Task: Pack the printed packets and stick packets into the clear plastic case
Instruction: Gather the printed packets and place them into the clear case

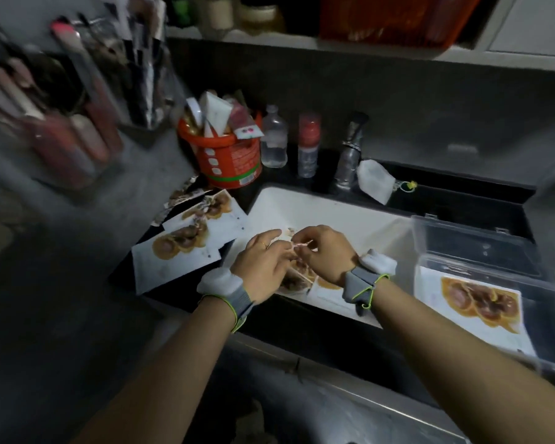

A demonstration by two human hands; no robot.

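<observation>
My left hand (pixel 263 267) and my right hand (pixel 326 253) meet over a white sheet (pixel 334 216), both pinching a thin pale stick packet (pixel 302 244) between the fingertips. More printed packets (pixel 297 278) lie under my hands, partly hidden. Several white printed packets (pixel 177 251) with an orange-brown picture are fanned out on the dark counter to the left. The clear plastic case (pixel 481 274) stands open at the right, lid up, with one printed packet (pixel 474 299) lying flat inside.
An orange tub (pixel 229 158) stuffed with sachets stands at the back left, beside a clear bottle (pixel 273 137), a red-capped bottle (pixel 308 145) and a silver tube (pixel 350 155). A white pouch (pixel 374 181) lies behind the sheet. Blurred cosmetics racks (pixel 61 123) fill the left.
</observation>
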